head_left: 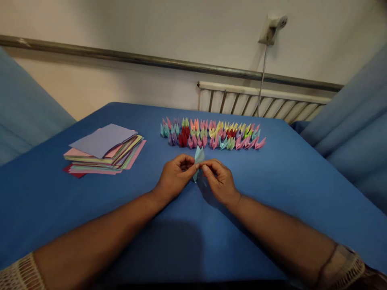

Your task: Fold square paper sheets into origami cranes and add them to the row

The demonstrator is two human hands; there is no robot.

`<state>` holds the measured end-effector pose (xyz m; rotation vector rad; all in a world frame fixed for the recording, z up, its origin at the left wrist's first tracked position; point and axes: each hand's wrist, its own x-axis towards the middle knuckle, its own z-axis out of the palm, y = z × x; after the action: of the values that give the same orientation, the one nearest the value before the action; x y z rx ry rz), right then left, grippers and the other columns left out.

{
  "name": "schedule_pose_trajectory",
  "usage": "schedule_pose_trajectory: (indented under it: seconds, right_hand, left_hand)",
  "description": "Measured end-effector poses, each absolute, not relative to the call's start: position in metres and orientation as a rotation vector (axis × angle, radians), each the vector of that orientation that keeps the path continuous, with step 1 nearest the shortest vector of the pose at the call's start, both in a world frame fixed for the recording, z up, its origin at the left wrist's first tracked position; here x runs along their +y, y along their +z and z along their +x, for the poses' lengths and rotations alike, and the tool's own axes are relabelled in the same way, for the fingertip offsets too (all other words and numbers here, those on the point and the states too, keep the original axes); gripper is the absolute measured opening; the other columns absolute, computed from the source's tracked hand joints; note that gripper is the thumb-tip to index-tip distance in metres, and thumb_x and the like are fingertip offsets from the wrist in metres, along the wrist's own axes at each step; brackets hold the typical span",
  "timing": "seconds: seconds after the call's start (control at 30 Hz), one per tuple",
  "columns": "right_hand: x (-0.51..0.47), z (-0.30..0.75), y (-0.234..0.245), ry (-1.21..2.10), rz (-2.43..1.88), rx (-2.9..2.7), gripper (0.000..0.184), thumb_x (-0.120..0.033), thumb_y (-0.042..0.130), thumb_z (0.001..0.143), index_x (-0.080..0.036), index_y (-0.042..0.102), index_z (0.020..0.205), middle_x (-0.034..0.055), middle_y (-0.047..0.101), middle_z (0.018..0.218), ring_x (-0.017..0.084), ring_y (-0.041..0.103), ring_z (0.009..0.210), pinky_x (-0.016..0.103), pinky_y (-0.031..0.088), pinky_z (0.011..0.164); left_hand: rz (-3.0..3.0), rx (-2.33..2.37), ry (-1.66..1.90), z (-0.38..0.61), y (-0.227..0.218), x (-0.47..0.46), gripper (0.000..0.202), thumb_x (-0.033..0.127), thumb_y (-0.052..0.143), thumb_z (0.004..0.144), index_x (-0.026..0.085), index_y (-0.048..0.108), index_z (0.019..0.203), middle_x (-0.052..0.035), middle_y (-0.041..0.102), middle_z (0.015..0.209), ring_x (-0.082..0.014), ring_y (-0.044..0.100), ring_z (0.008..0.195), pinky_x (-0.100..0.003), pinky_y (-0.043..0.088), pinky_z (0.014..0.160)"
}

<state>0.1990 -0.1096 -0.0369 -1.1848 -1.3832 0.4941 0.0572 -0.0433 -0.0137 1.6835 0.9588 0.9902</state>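
Observation:
Between my hands, over the middle of the table, stands a light blue piece of folded paper (198,155), narrow and pointed at top and bottom. My left hand (175,176) pinches it from the left with thumb and fingers. From the right, my right hand (220,181) is closed on it with thumb and forefinger at its middle. The fingertips hide the centre of the paper. Just beyond my hands, rows of small folded paper cranes (213,141) in pink, red, yellow, green, blue and purple stand on the table.
A stack of coloured paper sheets (104,151), purple on top, lies at the left of the blue-covered table (169,249). Behind are a wall pipe (157,60), a radiator (242,96) and a socket with a cord (270,30). Blue curtains (356,121) hang at both sides.

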Motion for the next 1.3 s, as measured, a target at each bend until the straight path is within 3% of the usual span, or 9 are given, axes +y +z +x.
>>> schedule_pose_trajectory:
  seconds: [0.1, 0.27, 0.47, 0.6, 0.8, 1.07, 1.3]
  right_hand:
    - [-0.105, 0.199, -0.043, 0.543, -1.213, -1.259, 0.009, -0.029, 0.06, 0.086, -0.022, 0.063, 0.089, 0.0014, 0.061, 0.084, 0.014, 0.057, 0.074, 0.027, 0.046, 0.067]
    - [-0.1, 0.197, -0.046, 0.828, -1.149, -1.042, 0.019, -0.033, 0.069, 0.076, -0.021, 0.056, 0.082, -0.0043, 0.057, 0.067, 0.011, 0.053, 0.058, 0.024, 0.043, 0.056]
    - [-0.097, 0.198, -0.042, 0.897, -1.079, -0.923, 0.022, -0.031, 0.072, 0.069, -0.021, 0.054, 0.075, -0.0061, 0.056, 0.062, 0.009, 0.051, 0.054, 0.023, 0.041, 0.054]
    - [-0.096, 0.2, -0.039, 0.922, -1.03, -0.918, 0.02, -0.03, 0.072, 0.069, -0.021, 0.055, 0.075, -0.0058, 0.057, 0.063, 0.01, 0.05, 0.056, 0.023, 0.042, 0.055]
    - [-0.096, 0.205, -0.037, 0.931, -1.039, -1.004, 0.015, -0.033, 0.07, 0.072, -0.021, 0.063, 0.079, -0.0027, 0.062, 0.07, 0.011, 0.054, 0.061, 0.026, 0.045, 0.061]
    - [-0.092, 0.213, -0.044, 0.994, -1.011, -1.031, 0.016, -0.034, 0.071, 0.072, -0.021, 0.066, 0.08, -0.0019, 0.064, 0.07, 0.012, 0.057, 0.062, 0.027, 0.046, 0.063]
    - [-0.092, 0.208, -0.044, 0.938, -1.083, -1.038, 0.021, -0.036, 0.076, 0.069, -0.02, 0.064, 0.075, -0.0028, 0.063, 0.066, 0.011, 0.056, 0.059, 0.026, 0.045, 0.059]
  left_hand:
    - [1.446, 0.955, 0.958, 0.059, -0.012, -0.042, 0.024, 0.032, 0.076, 0.066, 0.016, 0.06, 0.074, 0.0032, 0.058, 0.068, -0.0099, 0.055, 0.061, -0.022, 0.045, 0.06]
    - [1.237, 0.923, 0.853, 0.058, -0.013, -0.042, 0.03, 0.032, 0.08, 0.063, 0.015, 0.058, 0.075, 0.0029, 0.058, 0.065, -0.0087, 0.053, 0.057, -0.021, 0.044, 0.056]
    - [1.264, 0.906, 0.79, 0.058, -0.013, -0.043, 0.03, 0.032, 0.078, 0.065, 0.015, 0.058, 0.08, 0.0026, 0.061, 0.065, -0.0099, 0.057, 0.058, -0.023, 0.047, 0.059]
    - [1.381, 0.863, 0.832, 0.057, -0.014, -0.043, 0.032, 0.029, 0.074, 0.069, 0.018, 0.055, 0.092, 0.0043, 0.061, 0.065, -0.0119, 0.06, 0.061, -0.025, 0.049, 0.063]
    - [1.719, 0.84, 0.912, 0.053, -0.013, -0.041, 0.013, 0.03, 0.067, 0.075, 0.018, 0.064, 0.081, 0.001, 0.063, 0.077, -0.0135, 0.06, 0.074, -0.027, 0.05, 0.073]
    - [1.738, 0.798, 0.826, 0.049, -0.014, -0.034, 0.02, 0.027, 0.069, 0.073, 0.017, 0.067, 0.091, -0.002, 0.068, 0.083, -0.0148, 0.063, 0.077, -0.029, 0.05, 0.077]
    - [1.764, 0.863, 0.856, 0.051, -0.015, -0.036, 0.02, 0.037, 0.068, 0.076, 0.017, 0.064, 0.078, 0.0009, 0.061, 0.073, -0.0124, 0.057, 0.067, -0.025, 0.047, 0.066]
